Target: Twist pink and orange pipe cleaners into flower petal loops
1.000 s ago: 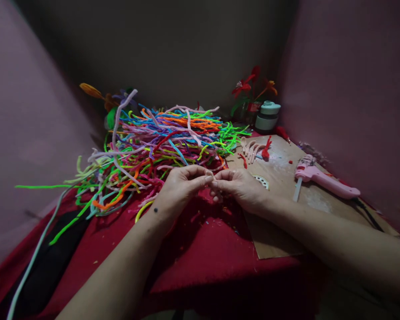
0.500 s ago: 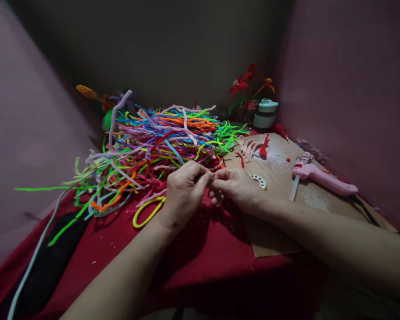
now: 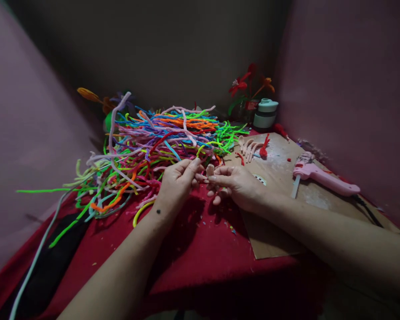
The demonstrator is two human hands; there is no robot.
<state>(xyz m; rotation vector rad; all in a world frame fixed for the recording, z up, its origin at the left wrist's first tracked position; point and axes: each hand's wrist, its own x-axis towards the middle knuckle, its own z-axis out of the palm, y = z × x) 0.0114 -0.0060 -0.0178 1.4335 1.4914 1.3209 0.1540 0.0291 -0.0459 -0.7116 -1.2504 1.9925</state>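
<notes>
My right hand (image 3: 242, 184) pinches a small pale pink piece of pipe cleaner (image 3: 210, 170) between thumb and forefinger, its bent top showing above the fingertips. Just left of it, my left hand (image 3: 178, 178) is closed with thumb and forefinger pressed together; what they hold, if anything, is hidden. Behind my left hand spreads a big heap of colourful pipe cleaners (image 3: 173, 129). A yellow loop (image 3: 140, 213) lies partly under my left wrist. On the cardboard (image 3: 276, 240) near my right hand are several curved pale pink pieces (image 3: 250, 146) and a red piece (image 3: 264, 150).
A pink glue gun (image 3: 326, 178) rests on the cardboard at right, its cord trailing off. Behind stand a pale green-lidded jar (image 3: 266, 113) and red flowers (image 3: 240, 84). A pale cable (image 3: 36, 253) crosses the red cloth (image 3: 180, 262) at left.
My hands have moved slightly apart, the left one leftward. The bent top of the pale pink piece now shows between them. My left forearm covers more of the yellow loop.
</notes>
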